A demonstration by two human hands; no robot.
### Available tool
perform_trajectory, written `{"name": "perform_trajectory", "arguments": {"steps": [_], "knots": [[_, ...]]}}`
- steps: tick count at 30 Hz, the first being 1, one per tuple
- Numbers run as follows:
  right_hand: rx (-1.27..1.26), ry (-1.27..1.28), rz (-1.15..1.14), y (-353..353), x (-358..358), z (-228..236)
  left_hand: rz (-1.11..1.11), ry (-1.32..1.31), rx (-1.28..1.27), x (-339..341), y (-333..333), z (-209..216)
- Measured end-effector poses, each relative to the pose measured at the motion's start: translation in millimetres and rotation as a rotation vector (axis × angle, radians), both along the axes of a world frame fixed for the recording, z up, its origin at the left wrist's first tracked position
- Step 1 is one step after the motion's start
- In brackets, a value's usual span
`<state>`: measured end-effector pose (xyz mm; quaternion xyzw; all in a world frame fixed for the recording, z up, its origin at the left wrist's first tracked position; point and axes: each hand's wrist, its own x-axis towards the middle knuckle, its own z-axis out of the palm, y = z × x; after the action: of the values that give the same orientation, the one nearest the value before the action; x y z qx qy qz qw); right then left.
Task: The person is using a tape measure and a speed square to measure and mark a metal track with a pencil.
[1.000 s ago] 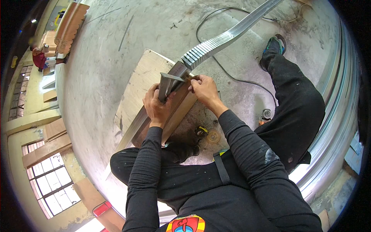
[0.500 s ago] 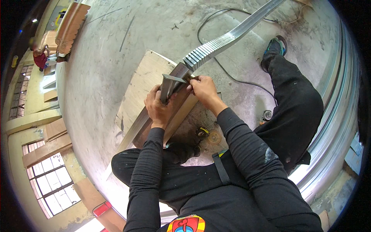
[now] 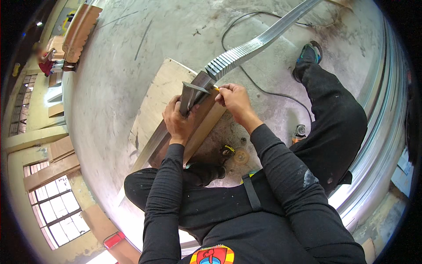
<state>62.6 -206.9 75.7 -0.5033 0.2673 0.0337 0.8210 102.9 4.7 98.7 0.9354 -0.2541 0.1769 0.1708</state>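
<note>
A long metal channel (image 3: 204, 81) runs from near my knees to the far right. Its far stretch (image 3: 237, 55) is cut with a row of slots and bends away. My left hand (image 3: 178, 124) is closed around a grey metal try square (image 3: 188, 97), pressing it against the channel. Just right of the square, my right hand (image 3: 236, 102) pinches a thin yellow pencil (image 3: 216, 89), its tip end close to the channel's side. The fingers partly cover the pencil.
Beneath the channel lies a wooden board (image 3: 160, 88). On the floor are a tape measure (image 3: 227, 150), a round disc (image 3: 241, 156), an angle grinder (image 3: 300, 132) and a black cable (image 3: 272, 92). Long metal profiles (image 3: 380, 132) lie right. A person (image 3: 45, 66) is far left.
My right hand has shifted slightly right and away from the square, and the yellow pencil now shows. My left hand still holds the square on the channel.
</note>
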Motion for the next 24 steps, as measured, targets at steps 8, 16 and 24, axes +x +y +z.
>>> {"name": "perform_trajectory", "arguments": {"steps": [8,16,24], "knots": [[-0.236,-0.018,0.001,8.4,2.2,-22.4,-0.005,0.003,-0.008,2.0,-2.9,-0.9],[-0.299,-0.016,0.017,12.0,3.0,-21.2,0.009,0.008,0.008,2.9,-3.4,-1.6],[-0.333,-0.007,0.038,10.6,2.6,-17.9,-0.003,0.002,0.005,4.2,-3.4,-3.0]]}}
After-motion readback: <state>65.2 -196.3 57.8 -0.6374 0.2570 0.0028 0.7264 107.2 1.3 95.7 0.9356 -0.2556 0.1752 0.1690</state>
